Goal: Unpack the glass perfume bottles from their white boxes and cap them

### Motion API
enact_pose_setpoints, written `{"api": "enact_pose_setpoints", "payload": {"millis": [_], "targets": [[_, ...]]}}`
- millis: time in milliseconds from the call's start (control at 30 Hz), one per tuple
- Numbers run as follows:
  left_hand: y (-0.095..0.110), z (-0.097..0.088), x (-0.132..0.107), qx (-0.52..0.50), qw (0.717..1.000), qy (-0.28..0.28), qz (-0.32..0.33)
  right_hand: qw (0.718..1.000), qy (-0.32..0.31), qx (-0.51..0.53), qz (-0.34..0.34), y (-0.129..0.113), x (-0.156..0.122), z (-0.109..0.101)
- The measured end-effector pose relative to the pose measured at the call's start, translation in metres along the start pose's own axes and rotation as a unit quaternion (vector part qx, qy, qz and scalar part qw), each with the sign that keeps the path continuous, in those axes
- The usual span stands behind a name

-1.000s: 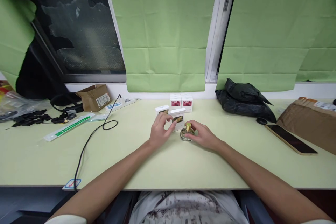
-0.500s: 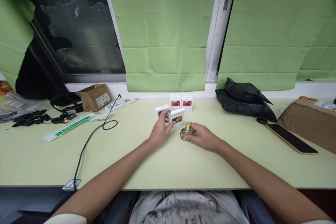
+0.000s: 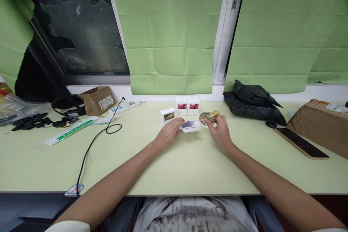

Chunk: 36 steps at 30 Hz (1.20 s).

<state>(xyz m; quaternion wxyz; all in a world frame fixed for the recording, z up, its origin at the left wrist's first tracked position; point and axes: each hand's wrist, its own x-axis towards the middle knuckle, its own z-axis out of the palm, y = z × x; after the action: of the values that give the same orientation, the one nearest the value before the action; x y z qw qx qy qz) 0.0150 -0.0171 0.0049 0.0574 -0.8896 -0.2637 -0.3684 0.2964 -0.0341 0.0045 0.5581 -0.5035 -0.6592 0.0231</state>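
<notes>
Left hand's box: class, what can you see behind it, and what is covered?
Behind the held box, boxes with red pictures stand on the table. Whatever it covers directly behind cannot be seen.

Two hands (image 3: 169,132) (image 3: 220,133), one bottle (image 3: 203,117), one open box (image 3: 191,129), one gold-pictured box (image 3: 168,116) — two red-pictured box fronts (image 3: 182,107) (image 3: 193,107)

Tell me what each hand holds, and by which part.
Left hand: the white box, by its left end. Right hand: the glass bottle, around its gold cap end.
</notes>
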Motion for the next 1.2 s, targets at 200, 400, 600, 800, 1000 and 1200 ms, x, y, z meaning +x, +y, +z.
{"api": "enact_pose_setpoints", "payload": {"millis": [200, 400, 600, 800, 1000, 1200], "targets": [[0.011, -0.004, 0.002, 0.030, 0.998, -0.060, 0.005, 0.994, 0.041, 0.100, -0.029, -0.018, -0.005, -0.005], [0.016, -0.004, 0.000, 0.044, 0.996, -0.072, 0.011, 0.983, -0.055, 0.152, -0.087, -0.035, -0.015, -0.003], [0.014, -0.001, -0.003, 0.068, 0.996, -0.049, 0.024, 0.973, -0.077, 0.171, -0.132, -0.035, -0.012, -0.002], [0.016, 0.000, -0.003, 0.084, 0.996, -0.031, 0.005, 0.977, -0.078, 0.133, -0.146, -0.034, -0.010, -0.003], [0.014, 0.004, -0.006, 0.038, 0.999, -0.018, 0.004, 0.980, -0.094, 0.098, -0.148, -0.035, -0.011, -0.007], [0.025, 0.003, -0.002, -0.117, 0.991, 0.024, -0.060, 0.975, -0.116, 0.105, -0.158, -0.034, -0.009, -0.006]]}}
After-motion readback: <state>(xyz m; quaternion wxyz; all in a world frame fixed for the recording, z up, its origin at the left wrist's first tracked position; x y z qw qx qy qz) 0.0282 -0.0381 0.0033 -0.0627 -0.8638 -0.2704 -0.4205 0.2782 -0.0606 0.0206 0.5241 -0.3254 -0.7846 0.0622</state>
